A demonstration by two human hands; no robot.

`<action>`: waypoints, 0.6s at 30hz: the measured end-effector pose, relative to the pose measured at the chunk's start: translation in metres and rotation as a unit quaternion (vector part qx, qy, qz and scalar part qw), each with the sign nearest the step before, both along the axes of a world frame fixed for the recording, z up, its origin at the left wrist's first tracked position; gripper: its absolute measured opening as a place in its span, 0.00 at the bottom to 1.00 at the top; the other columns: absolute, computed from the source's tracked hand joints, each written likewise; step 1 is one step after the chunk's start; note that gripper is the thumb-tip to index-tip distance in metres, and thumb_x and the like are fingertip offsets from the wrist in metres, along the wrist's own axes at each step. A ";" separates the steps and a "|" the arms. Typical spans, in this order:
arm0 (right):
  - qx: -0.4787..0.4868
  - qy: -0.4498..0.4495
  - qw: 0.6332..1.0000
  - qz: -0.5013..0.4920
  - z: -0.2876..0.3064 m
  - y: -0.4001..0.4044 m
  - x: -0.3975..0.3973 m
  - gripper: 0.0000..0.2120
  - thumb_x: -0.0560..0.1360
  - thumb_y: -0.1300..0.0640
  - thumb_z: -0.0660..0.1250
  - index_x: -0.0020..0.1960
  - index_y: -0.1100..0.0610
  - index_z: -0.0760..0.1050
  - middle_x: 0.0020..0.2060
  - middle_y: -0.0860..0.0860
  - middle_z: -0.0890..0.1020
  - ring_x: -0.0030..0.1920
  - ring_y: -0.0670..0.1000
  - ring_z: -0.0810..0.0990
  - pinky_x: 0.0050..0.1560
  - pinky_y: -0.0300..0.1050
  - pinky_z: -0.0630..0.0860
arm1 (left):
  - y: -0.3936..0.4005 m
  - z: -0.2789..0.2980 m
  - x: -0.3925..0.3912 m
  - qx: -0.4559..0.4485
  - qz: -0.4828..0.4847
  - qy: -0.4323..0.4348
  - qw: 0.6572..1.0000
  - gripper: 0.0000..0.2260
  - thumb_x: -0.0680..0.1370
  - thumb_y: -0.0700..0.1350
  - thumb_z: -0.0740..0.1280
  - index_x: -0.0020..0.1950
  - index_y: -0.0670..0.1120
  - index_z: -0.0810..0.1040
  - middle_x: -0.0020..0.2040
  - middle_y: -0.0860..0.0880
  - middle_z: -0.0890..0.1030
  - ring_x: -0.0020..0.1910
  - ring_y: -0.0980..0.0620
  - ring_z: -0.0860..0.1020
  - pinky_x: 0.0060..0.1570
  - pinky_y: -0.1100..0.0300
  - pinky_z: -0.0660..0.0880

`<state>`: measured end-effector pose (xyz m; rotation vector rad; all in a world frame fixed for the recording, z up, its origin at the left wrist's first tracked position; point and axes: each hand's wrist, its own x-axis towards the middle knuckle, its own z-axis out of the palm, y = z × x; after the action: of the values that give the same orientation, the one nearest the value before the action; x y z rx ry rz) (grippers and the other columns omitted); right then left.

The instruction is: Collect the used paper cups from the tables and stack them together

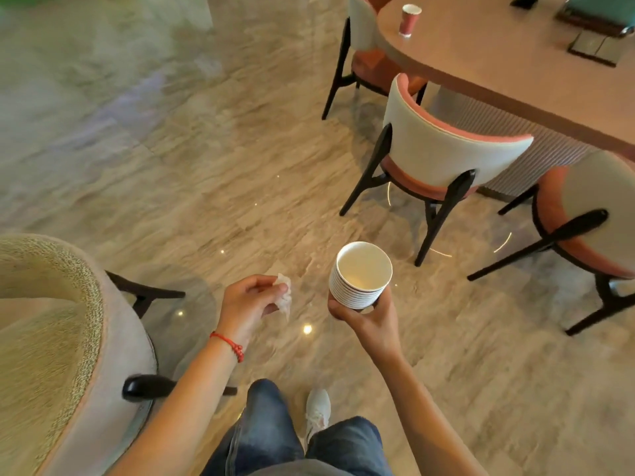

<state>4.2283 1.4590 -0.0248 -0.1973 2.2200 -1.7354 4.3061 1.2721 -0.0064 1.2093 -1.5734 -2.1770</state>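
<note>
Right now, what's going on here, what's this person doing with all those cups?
A person is walking across the floor with a stack of nested paper cups in the right hand, gripped near its base. The left hand pinches a crumpled white tissue. One more red paper cup stands upright on the table ahead to the right, behind the chairs, not yet collected.

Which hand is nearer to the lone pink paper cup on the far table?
Right. The right hand, holding the stack of paper cups, is below the pink paper cup; the left hand, pinching a crumpled white tissue, is farther left.
</note>
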 end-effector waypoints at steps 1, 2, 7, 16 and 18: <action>0.003 0.000 1.000 0.011 0.000 -0.006 -0.009 0.33 0.59 0.55 0.80 0.60 0.51 0.69 0.49 0.43 0.80 0.48 0.36 0.78 0.43 0.28 0.73 | -0.004 0.000 -0.005 0.004 0.012 0.000 1.000 0.06 0.69 0.34 0.73 0.41 0.44 0.80 0.36 0.47 0.83 0.36 0.53 0.82 0.32 0.65 0.78; 0.007 -0.001 1.000 0.025 0.000 -0.013 -0.018 0.34 0.59 0.55 0.80 0.61 0.52 0.69 0.50 0.45 0.80 0.49 0.37 0.78 0.44 0.29 0.74 | -0.009 -0.001 -0.010 0.008 0.024 0.001 1.000 0.06 0.68 0.34 0.73 0.41 0.44 0.80 0.35 0.47 0.84 0.36 0.53 0.82 0.32 0.65 0.78; 0.018 -0.013 0.995 0.097 -0.005 -0.068 -0.064 0.36 0.60 0.57 0.81 0.63 0.52 0.68 0.52 0.46 0.80 0.51 0.39 0.79 0.48 0.34 0.77 | -0.049 -0.002 -0.036 0.008 0.083 -0.005 0.996 0.06 0.69 0.34 0.73 0.42 0.44 0.80 0.32 0.51 0.84 0.34 0.57 0.83 0.30 0.67 0.77; 0.037 -0.024 0.969 0.243 -0.009 -0.230 -0.136 0.35 0.60 0.55 0.81 0.62 0.55 0.70 0.51 0.49 0.82 0.52 0.45 0.80 0.51 0.42 0.79 | -0.182 -0.008 -0.076 0.004 0.216 -0.012 0.976 0.07 0.68 0.35 0.73 0.42 0.43 0.79 0.40 0.46 0.82 0.40 0.53 0.81 0.31 0.68 0.77; 0.039 -0.017 0.963 0.267 -0.006 -0.270 -0.148 0.34 0.60 0.55 0.81 0.61 0.51 0.70 0.51 0.46 0.82 0.51 0.41 0.80 0.48 0.33 0.77 | -0.214 -0.008 -0.083 0.002 0.242 -0.017 0.970 0.07 0.69 0.36 0.73 0.42 0.45 0.79 0.41 0.46 0.82 0.41 0.53 0.81 0.31 0.69 0.77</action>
<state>4.0807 1.1894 -0.0307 -0.6725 1.9608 -1.3419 4.2229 1.0584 -0.0146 1.4536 -1.1281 -1.8488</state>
